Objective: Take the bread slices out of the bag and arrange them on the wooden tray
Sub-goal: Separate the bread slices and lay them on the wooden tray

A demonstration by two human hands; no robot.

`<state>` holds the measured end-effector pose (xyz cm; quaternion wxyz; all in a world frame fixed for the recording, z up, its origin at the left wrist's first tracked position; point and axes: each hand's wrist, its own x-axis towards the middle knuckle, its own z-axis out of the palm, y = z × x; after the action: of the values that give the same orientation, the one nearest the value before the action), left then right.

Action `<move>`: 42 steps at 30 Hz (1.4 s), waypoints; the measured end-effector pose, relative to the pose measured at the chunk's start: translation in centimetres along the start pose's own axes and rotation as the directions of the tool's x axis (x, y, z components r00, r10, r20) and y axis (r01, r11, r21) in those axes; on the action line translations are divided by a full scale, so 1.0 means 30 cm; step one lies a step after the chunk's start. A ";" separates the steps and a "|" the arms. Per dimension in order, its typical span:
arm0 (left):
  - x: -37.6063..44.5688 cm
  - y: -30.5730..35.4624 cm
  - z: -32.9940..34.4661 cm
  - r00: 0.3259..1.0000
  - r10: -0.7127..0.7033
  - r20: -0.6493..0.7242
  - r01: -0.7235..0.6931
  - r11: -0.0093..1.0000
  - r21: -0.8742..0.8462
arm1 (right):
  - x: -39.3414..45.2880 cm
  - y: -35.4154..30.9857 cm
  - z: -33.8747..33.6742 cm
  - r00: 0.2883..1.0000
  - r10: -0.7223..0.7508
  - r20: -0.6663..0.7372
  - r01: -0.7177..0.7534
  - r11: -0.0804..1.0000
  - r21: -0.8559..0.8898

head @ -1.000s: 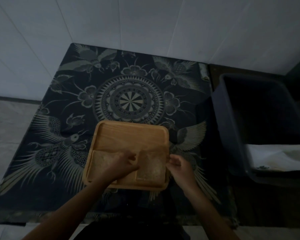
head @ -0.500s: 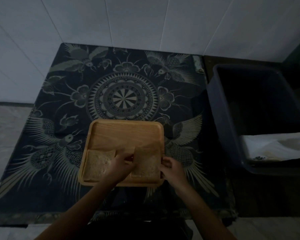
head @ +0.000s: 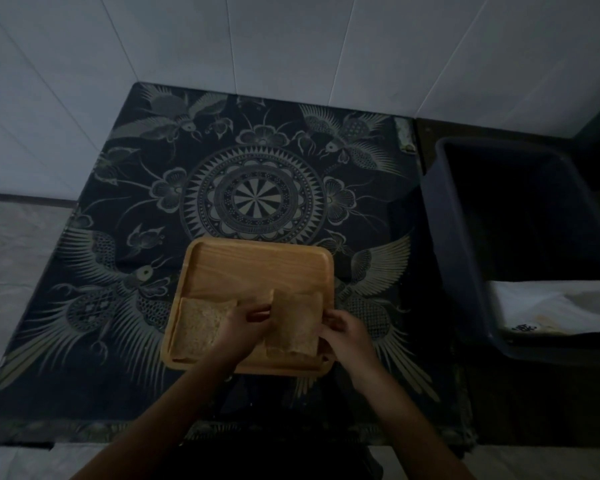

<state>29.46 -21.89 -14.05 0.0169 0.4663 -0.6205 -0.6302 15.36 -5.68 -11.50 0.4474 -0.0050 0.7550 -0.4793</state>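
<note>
A wooden tray [head: 260,268] lies on the patterned cloth in front of me. Two brown bread slices rest along its near edge: the left slice [head: 200,325] and the right slice [head: 297,323]. My left hand [head: 246,327] sits between them, fingers on the right slice's left edge and palm over part of the left slice. My right hand [head: 343,332] pinches the right slice's right edge at the tray's rim. The white bag [head: 558,306] lies in the dark bin at the right.
A dark cloth [head: 125,209] with bird and mandala patterns covers the table. A deep dark plastic bin [head: 454,220] stands to the right of the tray. A white tiled wall rises behind. The tray's far half is bare wood.
Both hands stay on the right slice, shifting it slightly on the tray. My left hand has slid right, uncovering more of the left slice. The camera has tilted a little.
</note>
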 end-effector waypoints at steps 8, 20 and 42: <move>0.005 0.048 -0.109 0.998 0.051 0.026 -0.049 0.995 -0.081 | 0.014 -0.086 0.048 0.996 -0.028 0.080 0.023 0.998 0.062; 0.105 0.123 -0.357 0.997 0.038 -0.073 -0.047 0.991 -0.128 | 0.147 -0.260 0.266 0.989 -0.062 0.138 0.064 0.998 -0.010; 0.268 0.049 -0.541 0.987 0.074 -0.145 -0.024 0.947 0.321 | 0.356 -0.205 0.538 0.991 0.012 0.135 0.012 0.984 -0.178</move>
<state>33.99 -39.49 -14.11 0.0053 0.4950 -0.7222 -0.4831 17.34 -25.28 -16.44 0.4956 -0.0776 0.7627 -0.4083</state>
